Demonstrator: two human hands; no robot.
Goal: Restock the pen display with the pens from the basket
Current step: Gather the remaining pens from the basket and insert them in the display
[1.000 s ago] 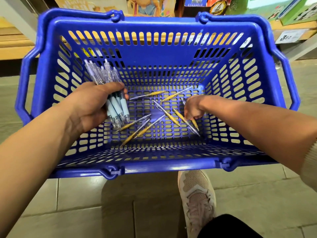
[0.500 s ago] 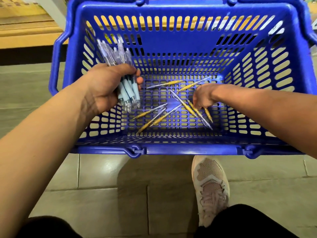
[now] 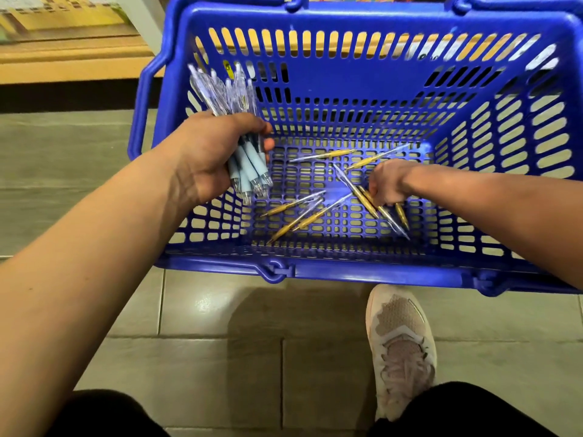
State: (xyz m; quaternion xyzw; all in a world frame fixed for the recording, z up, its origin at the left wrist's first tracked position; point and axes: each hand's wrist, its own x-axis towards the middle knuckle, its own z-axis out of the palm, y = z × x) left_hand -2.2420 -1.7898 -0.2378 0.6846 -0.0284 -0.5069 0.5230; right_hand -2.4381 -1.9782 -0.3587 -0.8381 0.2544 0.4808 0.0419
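A blue plastic basket stands on the floor in front of me. My left hand is closed around a bundle of several light-blue pens, held upright over the basket's left side. Several yellow pens lie scattered on the basket's bottom. My right hand reaches down to the bottom right, its fingers pinched on one or two yellow pens; whether they are lifted off the bottom I cannot tell. The pen display is not in view.
A wooden shelf edge runs behind the basket at the upper left. The floor is grey tile. My shoe sits just below the basket's near rim, with dark trouser legs at the bottom edge.
The view has tilted down and shifted, so the basket sits higher and more to the right. My left hand keeps its bundle. My right hand stays on the yellow pens at the bottom right.
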